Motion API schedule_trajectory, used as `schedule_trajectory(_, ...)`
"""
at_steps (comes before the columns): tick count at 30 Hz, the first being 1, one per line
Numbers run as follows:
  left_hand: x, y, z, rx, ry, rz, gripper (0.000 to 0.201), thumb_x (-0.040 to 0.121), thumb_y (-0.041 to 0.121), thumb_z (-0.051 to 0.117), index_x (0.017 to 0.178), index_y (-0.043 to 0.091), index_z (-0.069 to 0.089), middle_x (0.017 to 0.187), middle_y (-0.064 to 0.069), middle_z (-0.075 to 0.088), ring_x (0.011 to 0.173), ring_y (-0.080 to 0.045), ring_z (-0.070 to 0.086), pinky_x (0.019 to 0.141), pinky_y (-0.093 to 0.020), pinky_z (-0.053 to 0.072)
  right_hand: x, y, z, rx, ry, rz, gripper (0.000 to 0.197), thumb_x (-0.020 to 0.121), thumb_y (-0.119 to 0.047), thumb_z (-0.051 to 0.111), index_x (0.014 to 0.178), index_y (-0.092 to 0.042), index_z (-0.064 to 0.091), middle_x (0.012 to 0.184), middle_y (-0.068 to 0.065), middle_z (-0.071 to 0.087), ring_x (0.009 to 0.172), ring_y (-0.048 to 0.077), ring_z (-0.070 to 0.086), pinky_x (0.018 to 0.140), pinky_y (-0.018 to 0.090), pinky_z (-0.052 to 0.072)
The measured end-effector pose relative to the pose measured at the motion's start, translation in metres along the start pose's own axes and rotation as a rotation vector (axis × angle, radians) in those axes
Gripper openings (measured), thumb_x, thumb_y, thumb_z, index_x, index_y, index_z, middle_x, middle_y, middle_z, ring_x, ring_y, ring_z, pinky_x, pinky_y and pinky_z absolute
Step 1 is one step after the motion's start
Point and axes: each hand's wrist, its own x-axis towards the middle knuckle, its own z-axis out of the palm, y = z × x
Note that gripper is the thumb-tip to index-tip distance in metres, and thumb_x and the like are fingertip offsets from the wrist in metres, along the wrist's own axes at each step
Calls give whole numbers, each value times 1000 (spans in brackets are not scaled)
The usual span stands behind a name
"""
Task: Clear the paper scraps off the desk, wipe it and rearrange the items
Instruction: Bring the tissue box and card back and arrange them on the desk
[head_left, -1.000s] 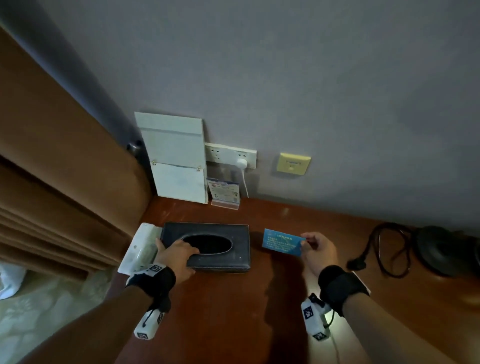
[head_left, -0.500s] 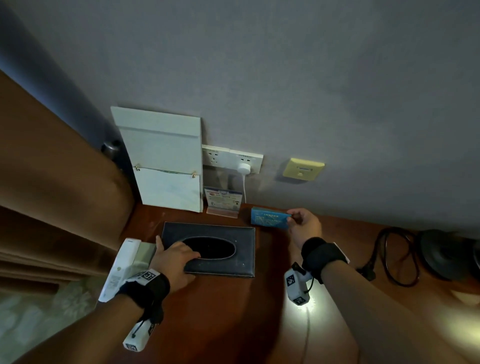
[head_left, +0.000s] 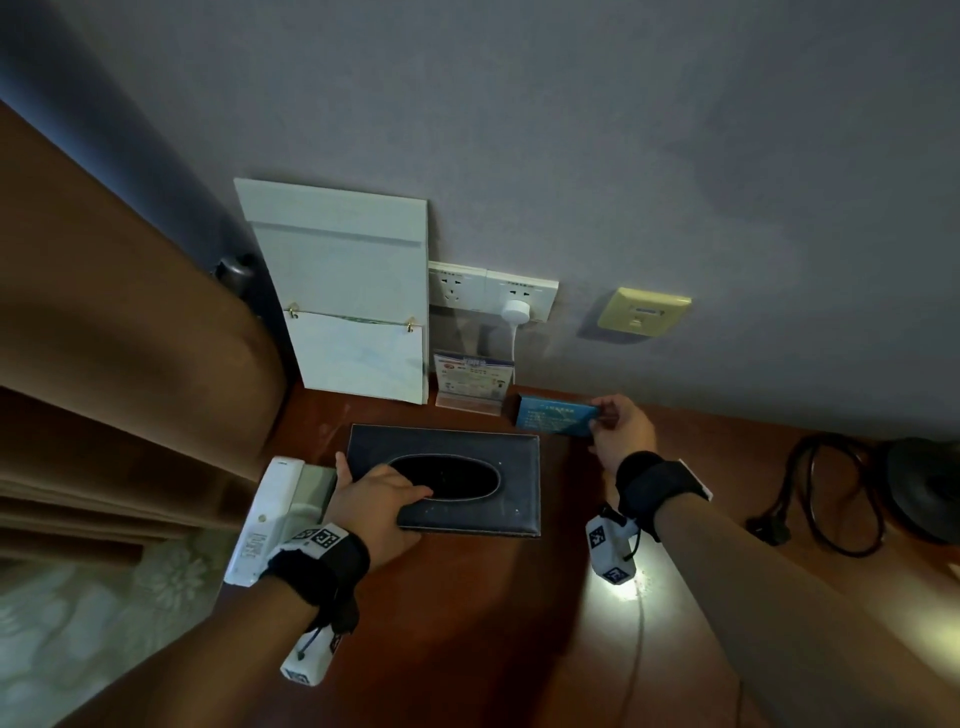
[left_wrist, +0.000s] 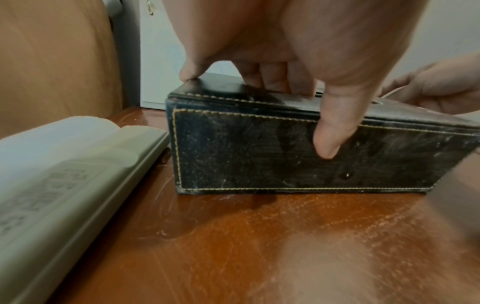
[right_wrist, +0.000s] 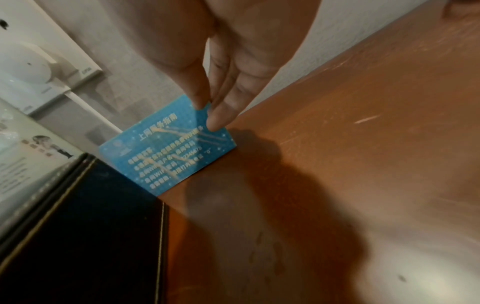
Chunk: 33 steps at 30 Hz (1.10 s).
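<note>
The blue card (head_left: 558, 417) stands on its long edge at the back of the desk (head_left: 467, 623), leaning toward the wall just right of the small acrylic sign (head_left: 474, 382). My right hand (head_left: 621, 431) pinches its upper corner between thumb and fingertips (right_wrist: 221, 117). My left hand (head_left: 376, 499) clamps the dark tissue box (head_left: 511, 467), thumb pressed on the near side and fingers curled over the top at the rim of the opening. The box sits flat, in front of the sign and card. I see no paper scraps on the wood, so I judge that clearing is done and I am now arranging. No cloth is in view, and I cannot tell whether the wiping has happened. The reddish surface shows fine scratches and faint smears. A white telephone (head_left: 270, 514) lies just left of the box at the desk's edge. A white board (head_left: 343, 291) leans on the grey wall beside a socket strip (head_left: 493, 293). Far right, a black cable (head_left: 831, 499) lies coiled.
</note>
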Motion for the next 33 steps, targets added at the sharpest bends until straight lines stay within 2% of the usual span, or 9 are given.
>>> schedule_trajectory(4, -1, 1, 0, 1, 8, 8, 55, 86, 53, 59, 139, 47, 46, 130, 22, 51, 136, -4, 31, 108, -64, -22, -22, -3, -7, -97, 37, -27, 48, 86, -1, 66, 128, -18, 52, 131, 8, 49, 118, 27, 53, 101, 36, 46)
schedule_trajectory(7, -1, 5, -2, 11, -11, 27, 55, 87, 52, 58, 140, 46, 45, 132, 22, 51, 137, -5, 30, 109, -66, -20, -58, -13, -4, -147, 20, -146, 52, 85, -11, 70, 131, -23, 48, 134, 1, 38, 117, 16, 43, 102, 28, 37)
schedule_trajectory(12, -3, 22, -1, 44, -26, 83, 54, 89, 51, 54, 141, 44, 45, 133, 19, 52, 137, -7, 31, 110, -70, -14, -117, -16, 17, -535, -230, -552, 43, 81, -45, 66, 121, -33, 55, 130, -7, 42, 117, 11, 29, 102, 36, 36)
schedule_trajectory(17, -4, 24, 4, 36, 27, 102, 58, 88, 51, 56, 143, 41, 42, 138, 15, 48, 139, -10, 29, 110, -71, -13, -139, -10, 40, -935, -399, -615, 73, 73, -64, 63, 137, -34, 43, 147, -4, 30, 135, 25, 23, 114, 50, 20)
schedule_trajectory(21, -18, 5, 14, -99, 188, 176, 62, 85, 59, 53, 143, 40, 44, 147, 14, 42, 144, -10, 24, 118, -46, -14, -142, -5, 48, -1005, -331, -625, 62, 79, -53, 65, 135, -34, 46, 148, -1, 28, 137, 29, 23, 117, 54, 13)
schedule_trajectory(23, -31, -13, 21, -232, 385, 66, 56, 85, 58, 51, 138, 37, 51, 142, 10, 45, 138, -15, 33, 119, -37, 8, -142, -3, 50, -991, -306, -613, 58, 81, -50, 65, 134, -34, 47, 149, -2, 28, 137, 28, 23, 118, 53, 13)
schedule_trajectory(25, -44, -35, 25, -286, 467, -195, 55, 86, 57, 57, 135, 34, 52, 141, 4, 43, 134, -23, 35, 113, -39, 26, -143, -3, 52, -979, -286, -604, 56, 81, -48, 66, 132, -34, 48, 148, -3, 28, 137, 27, 23, 118, 53, 14)
schedule_trajectory(28, -52, -62, 27, -246, 350, -516, 71, 81, 76, 51, 138, 34, 43, 150, -3, 32, 135, -34, 28, 114, -48, 23, -145, -4, 56, -968, -272, -582, 55, 79, -47, 66, 130, -33, 50, 147, -4, 29, 137, 26, 23, 118, 54, 13)
schedule_trajectory(33, -43, -86, 26, -245, 239, -601, 65, 84, 71, 47, 138, 34, 40, 153, -6, 29, 135, -38, 30, 114, -54, 24, -149, -8, 60, -947, -244, -534, 54, 79, -44, 67, 130, -33, 50, 147, -4, 29, 137, 27, 23, 118, 57, 11)
